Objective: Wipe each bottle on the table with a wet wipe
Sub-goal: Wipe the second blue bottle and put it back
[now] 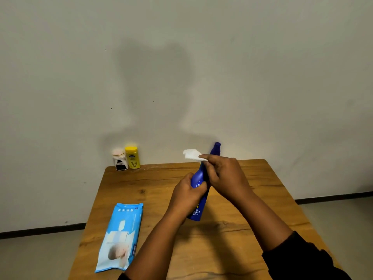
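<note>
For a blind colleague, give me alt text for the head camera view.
A person's left hand grips a blue bottle at a wooden table while the right hand holds a white wipe against it. A white bottle and a yellow bottle stand at the far-left corner; a wipes pack lies front left.

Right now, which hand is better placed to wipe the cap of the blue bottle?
The right hand: it holds the wet wipe near the cap; the left hand grips the blue bottle.

Table [141, 184]: wood, visible grain, low sheen. Blue bottle [198, 175]: smooth glossy plastic. Wipe pack [121, 235], 8 o'clock: shiny plastic film. Wet wipe [191, 154]: soft matt fabric. Yellow bottle [132, 157], 11 o'clock: smooth plastic.
</note>
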{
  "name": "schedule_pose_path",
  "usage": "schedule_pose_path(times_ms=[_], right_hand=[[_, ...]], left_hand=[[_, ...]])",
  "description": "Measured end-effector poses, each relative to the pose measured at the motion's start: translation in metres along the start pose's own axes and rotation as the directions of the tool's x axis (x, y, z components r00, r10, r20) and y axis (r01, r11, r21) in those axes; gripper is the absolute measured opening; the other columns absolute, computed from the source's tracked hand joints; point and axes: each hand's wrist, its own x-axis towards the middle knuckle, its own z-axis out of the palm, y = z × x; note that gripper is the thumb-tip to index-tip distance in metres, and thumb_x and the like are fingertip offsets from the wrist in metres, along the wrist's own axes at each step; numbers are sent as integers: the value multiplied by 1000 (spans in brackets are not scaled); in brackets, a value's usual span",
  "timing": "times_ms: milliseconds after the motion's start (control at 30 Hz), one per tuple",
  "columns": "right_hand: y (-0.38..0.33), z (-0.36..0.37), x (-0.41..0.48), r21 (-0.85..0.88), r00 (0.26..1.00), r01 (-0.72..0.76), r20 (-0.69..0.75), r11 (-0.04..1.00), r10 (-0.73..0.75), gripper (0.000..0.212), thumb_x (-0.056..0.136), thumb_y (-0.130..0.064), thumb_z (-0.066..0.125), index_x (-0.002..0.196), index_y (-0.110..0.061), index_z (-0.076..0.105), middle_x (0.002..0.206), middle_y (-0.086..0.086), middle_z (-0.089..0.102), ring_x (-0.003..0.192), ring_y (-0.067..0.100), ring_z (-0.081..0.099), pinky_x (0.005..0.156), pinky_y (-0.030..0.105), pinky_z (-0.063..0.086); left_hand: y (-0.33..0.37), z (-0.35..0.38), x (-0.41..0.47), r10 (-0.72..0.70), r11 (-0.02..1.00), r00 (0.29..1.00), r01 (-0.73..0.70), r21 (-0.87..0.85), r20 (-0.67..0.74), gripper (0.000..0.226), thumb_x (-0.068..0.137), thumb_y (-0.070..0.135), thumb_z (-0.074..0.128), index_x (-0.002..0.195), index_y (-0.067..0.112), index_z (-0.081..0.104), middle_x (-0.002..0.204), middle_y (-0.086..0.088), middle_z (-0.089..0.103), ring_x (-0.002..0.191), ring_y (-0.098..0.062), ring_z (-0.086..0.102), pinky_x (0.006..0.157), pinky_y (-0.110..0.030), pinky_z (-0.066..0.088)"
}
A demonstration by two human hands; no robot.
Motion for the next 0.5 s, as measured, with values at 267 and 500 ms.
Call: schedule_pose_path(times_ms=[267,500], right_hand=[[23,-7,1,708,632,-405,-241,579,736,25,96,-23,54,76,-18,69,71,-4,64,69,15,59,59,25,47],[-18,35,-37,385,938,-260,-116,885,326,30,97,-24,52,123,-14,63,106,-4,71,90,-1,66,71,14,54]], left_hand=[[5,-12,-3,-261,783,953,301,-544,152,38,86,40,69,109,10,61,77,-12,68,63,-26,67,61,-37,58],[8,-2,0,-237,709,958,285,-645,163,38,93,38,59,115,8,68,87,-10,75,69,-21,71,66,-33,55]])
